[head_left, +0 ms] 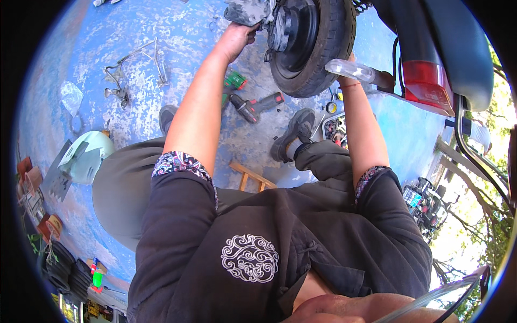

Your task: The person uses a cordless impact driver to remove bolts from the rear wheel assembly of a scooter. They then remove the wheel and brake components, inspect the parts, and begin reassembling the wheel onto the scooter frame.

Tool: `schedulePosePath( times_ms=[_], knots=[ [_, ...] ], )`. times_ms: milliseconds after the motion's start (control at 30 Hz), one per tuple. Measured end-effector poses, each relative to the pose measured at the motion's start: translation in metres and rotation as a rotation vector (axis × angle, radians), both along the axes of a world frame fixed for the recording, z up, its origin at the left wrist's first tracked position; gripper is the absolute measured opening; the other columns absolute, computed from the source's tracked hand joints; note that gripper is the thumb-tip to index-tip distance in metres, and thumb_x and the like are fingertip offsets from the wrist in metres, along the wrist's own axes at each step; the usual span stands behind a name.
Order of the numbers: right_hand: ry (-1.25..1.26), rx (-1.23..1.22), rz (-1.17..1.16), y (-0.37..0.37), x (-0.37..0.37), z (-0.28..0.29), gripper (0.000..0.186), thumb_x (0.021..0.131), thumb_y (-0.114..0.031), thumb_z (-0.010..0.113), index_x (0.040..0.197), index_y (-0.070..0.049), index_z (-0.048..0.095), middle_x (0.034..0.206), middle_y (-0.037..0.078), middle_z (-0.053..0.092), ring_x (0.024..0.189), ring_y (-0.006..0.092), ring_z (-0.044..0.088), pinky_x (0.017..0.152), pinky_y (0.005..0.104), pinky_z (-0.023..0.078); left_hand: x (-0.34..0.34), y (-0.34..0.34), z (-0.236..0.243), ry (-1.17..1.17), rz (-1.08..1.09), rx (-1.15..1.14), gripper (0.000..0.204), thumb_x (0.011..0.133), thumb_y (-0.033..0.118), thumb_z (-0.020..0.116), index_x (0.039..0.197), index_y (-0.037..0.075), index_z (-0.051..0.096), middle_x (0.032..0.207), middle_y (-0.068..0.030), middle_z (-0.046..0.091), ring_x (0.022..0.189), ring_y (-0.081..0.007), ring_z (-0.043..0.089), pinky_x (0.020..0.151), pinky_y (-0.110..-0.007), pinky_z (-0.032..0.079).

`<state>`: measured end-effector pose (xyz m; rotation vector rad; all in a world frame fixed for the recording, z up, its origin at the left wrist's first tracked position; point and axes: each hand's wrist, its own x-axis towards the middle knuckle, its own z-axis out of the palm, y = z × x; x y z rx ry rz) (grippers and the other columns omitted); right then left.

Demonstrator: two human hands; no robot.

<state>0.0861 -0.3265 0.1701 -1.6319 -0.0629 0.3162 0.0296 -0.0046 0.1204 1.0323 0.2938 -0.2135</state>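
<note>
A scooter's wheel with a black tyre (340, 40) and a dark hub (296, 37) stands in front of me at the top. My left hand (235, 42) reaches to the left of the hub. Its fingers curl at the lower edge of a dusty grey part (249, 12), partly cut off by the picture's edge. On the wheel's other side is my right hand (347, 72), mostly hidden behind the tyre and a clear turn signal lens (350, 70); its fingers do not show. The red tail light (428, 86) hangs to the right of it.
Between my feet lie a cordless drill (247, 109) and a green object (235, 81). A tray of tools (335, 129) and a tape roll (331, 107) sit right. A metal stand (116, 86) and a pale green helmet (89, 156) are left; a wooden stool (244, 180) is below me.
</note>
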Motion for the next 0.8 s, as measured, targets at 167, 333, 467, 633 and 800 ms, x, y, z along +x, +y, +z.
schedulePosePath(
  times_ms=[167, 333, 467, 633, 800],
  knots=[
    [-0.017, -0.041, -0.012, -0.004, 0.002, -0.003, 0.047, 0.093, -0.005, 0.060, 0.139, -0.001, 0.052, 0.131, 0.008, 0.061, 0.120, 0.0181, 0.057, 0.104, 0.0310, 0.043, -0.003, -0.005, 0.035, -0.138, 0.011, 0.341, 0.037, 0.084, 0.020, 0.076, 0.115, 0.004, 0.065, 0.101, -0.0039, 0.066, 0.090, -0.0140, 0.059, 0.081, -0.031, 0.050],
    [-0.028, -0.065, -0.012, -0.006, 0.003, -0.002, 0.045, 0.094, -0.006, 0.059, 0.138, -0.001, 0.052, 0.130, 0.007, 0.062, 0.119, 0.0179, 0.057, 0.104, 0.0311, 0.044, 0.003, 0.000, 0.018, -0.226, -0.042, 0.578, 0.057, 0.076, 0.020, 0.081, 0.126, -0.001, 0.062, 0.126, -0.0138, 0.066, 0.115, -0.0250, 0.062, 0.102, -0.035, 0.046],
    [-0.031, -0.073, -0.007, -0.006, 0.003, -0.004, 0.043, 0.095, -0.007, 0.058, 0.138, -0.001, 0.053, 0.130, 0.006, 0.062, 0.118, 0.0177, 0.057, 0.104, 0.0311, 0.044, 0.002, -0.002, 0.017, -0.222, 0.019, 0.551, 0.056, 0.075, 0.016, 0.080, 0.125, -0.001, 0.062, 0.125, -0.0136, 0.067, 0.114, -0.0248, 0.062, 0.101, -0.035, 0.046],
    [-0.043, -0.093, -0.009, -0.008, 0.002, -0.005, 0.041, 0.097, -0.008, 0.057, 0.137, -0.002, 0.054, 0.129, 0.006, 0.063, 0.118, 0.0175, 0.058, 0.103, 0.0312, 0.044, 0.003, -0.005, 0.020, -0.193, 0.036, 0.561, 0.056, 0.074, 0.015, 0.079, 0.124, -0.002, 0.061, 0.124, -0.0136, 0.067, 0.114, -0.0245, 0.062, 0.101, -0.035, 0.047],
    [-0.014, -0.113, -0.060, -0.008, 0.001, -0.005, 0.039, 0.099, -0.010, 0.055, 0.137, -0.002, 0.054, 0.127, 0.005, 0.063, 0.117, 0.0174, 0.058, 0.103, 0.0312, 0.044, 0.003, -0.004, 0.028, -0.168, 0.015, 0.623, 0.057, 0.072, 0.017, 0.080, 0.124, -0.001, 0.062, 0.123, -0.0137, 0.068, 0.113, -0.0244, 0.063, 0.100, -0.034, 0.048]
  ],
)
